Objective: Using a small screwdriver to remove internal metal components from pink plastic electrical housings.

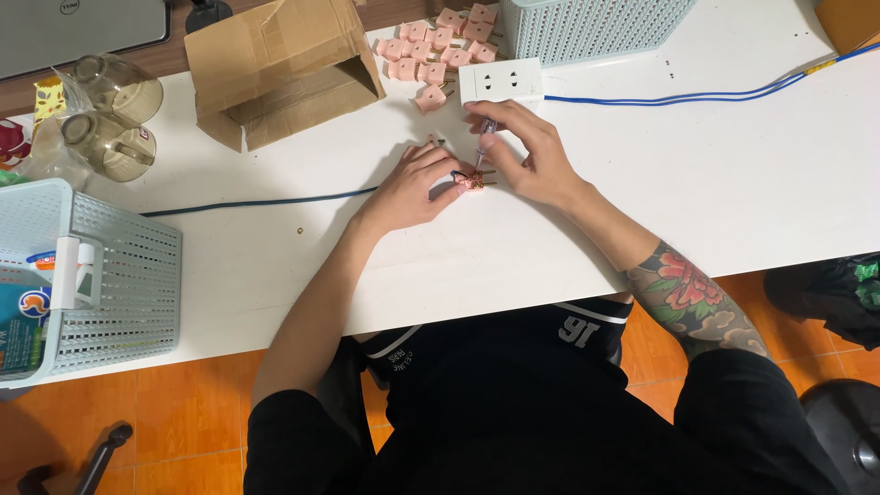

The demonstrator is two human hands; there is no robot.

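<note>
Hands fit a pink plug on the counter (733,183)

Left hand (412,188) pins the plug (471,181); right hand (532,151) grips a screwdriver (484,139). The basket (110,275) holds packets, cut off at the edge.

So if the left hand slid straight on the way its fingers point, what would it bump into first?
The left hand points at the small pink plug it already touches; just beyond is probably the right hand.
</note>
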